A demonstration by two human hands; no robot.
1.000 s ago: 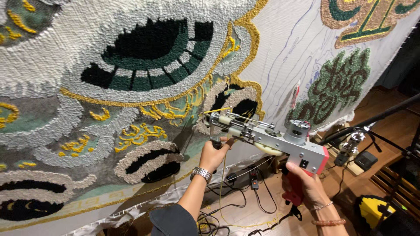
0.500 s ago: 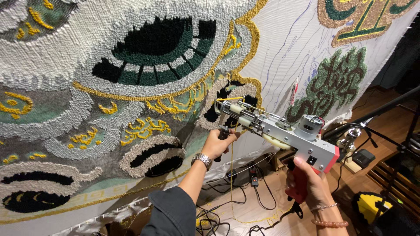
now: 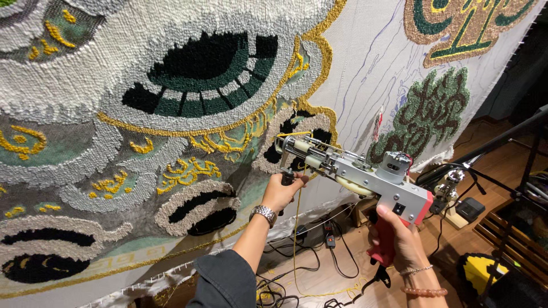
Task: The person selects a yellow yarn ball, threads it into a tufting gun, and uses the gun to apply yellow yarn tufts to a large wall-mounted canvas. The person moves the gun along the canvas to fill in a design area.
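Note:
A silver tufting gun [image 3: 365, 171] with a red grip points its nose at a large tufted rug [image 3: 171, 114] stretched upright in front of me. My left hand [image 3: 283, 191] is closed around the gun's black front handle, a metal watch on that wrist. My right hand [image 3: 399, 239] grips the red rear handle from below, with bead bracelets on the wrist. Yellow yarn [image 3: 296, 228] runs down from the gun's nose toward the floor. The nose sits at a black and white patch edged with yellow.
Bare white backing cloth [image 3: 365, 68] with drawn lines lies to the right, plus dark green tufted shapes [image 3: 425, 117]. Black cables and plugs [image 3: 319, 245] lie on the wooden floor. A dark stand arm [image 3: 491, 148] and a yellow-black object [image 3: 479, 271] are at the right.
The gun and both hands have shifted slightly up and left along the rug. The view has moved closer, and both grips stay the same.

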